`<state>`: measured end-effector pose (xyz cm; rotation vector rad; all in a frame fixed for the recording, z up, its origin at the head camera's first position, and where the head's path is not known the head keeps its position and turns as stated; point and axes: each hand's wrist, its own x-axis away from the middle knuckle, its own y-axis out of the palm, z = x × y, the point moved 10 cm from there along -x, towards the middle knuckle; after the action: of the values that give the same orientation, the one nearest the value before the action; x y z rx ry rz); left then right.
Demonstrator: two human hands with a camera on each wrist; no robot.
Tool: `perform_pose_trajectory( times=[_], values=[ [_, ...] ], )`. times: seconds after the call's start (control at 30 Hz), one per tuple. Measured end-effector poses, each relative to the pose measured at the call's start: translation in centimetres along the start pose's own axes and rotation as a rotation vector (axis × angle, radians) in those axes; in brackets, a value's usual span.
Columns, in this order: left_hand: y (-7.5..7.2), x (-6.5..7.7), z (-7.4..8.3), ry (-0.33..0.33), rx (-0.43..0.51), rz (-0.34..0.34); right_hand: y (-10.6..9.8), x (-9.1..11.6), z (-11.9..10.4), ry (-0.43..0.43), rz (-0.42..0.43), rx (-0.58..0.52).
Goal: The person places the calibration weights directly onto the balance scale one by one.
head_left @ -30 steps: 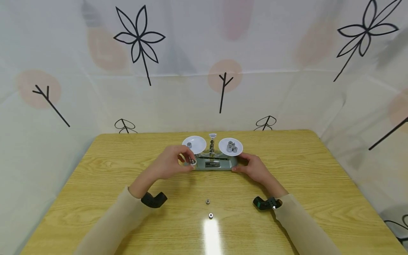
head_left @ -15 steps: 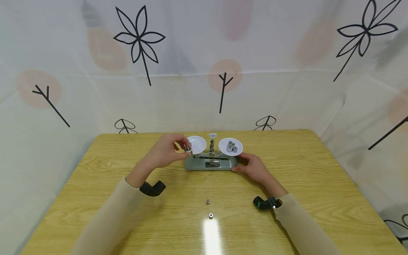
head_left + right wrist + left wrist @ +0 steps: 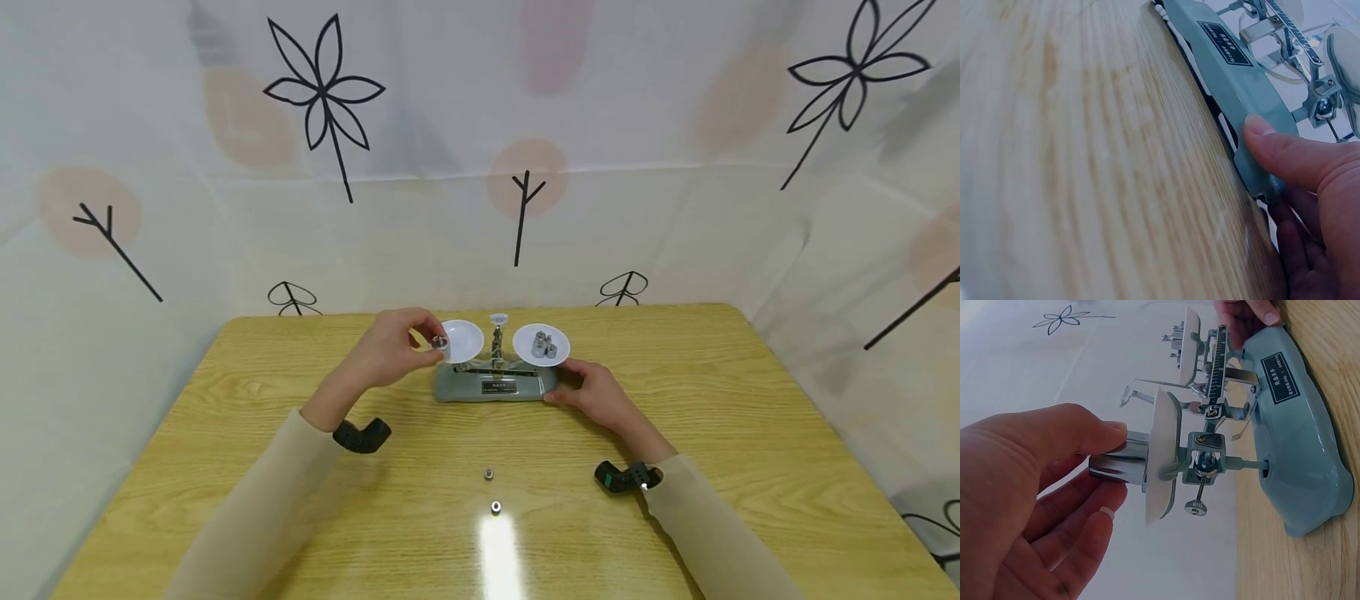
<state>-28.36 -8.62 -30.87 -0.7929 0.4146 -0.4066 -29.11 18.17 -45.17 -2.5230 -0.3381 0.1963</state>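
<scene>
On the table stands a balance scale with a grey-green base (image 3: 457,385) and two white pans. My left hand (image 3: 396,350) is at the left edge of the left pan (image 3: 467,340). Its thumb and fingers pinch a shiny cylindrical metal weight (image 3: 1124,456), whose lower end is right at the pan's surface. My right hand (image 3: 600,398) grips the right end of the base, with the thumb (image 3: 1272,139) on the front face and the fingers partly hidden behind. Several metal weights (image 3: 541,343) stand together on the right pan (image 3: 559,352).
Two small metal pieces, one nearer (image 3: 496,507) and one farther (image 3: 488,474), lie on the wooden table (image 3: 390,533) in front of the scale. A patterned cloth (image 3: 435,225) hangs behind the table's back edge.
My left hand has moved up and slightly left, from in front of the left pan to the weight at that pan. My right hand keeps its place on the base.
</scene>
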Motion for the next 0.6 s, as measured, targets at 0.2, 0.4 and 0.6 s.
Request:
perform_pose_trajectory(
  times=[0.2, 0.4, 0.6],
  values=[
    [0.12, -0.28, -0.38, -0.009, -0.004, 0.006, 0.02, 0.01, -0.11, -0.004, -0.001, -0.011],
    [0.42, -0.41, -0.85, -0.023, -0.005, 0.011, 0.02, -0.02, -0.14, -0.01, 0.001, -0.01],
    [0.5, -0.48, -0.76, -0.026, -0.004, 0.015, -0.02, -0.04, -0.15, -0.01, 0.002, -0.003]
  ],
)
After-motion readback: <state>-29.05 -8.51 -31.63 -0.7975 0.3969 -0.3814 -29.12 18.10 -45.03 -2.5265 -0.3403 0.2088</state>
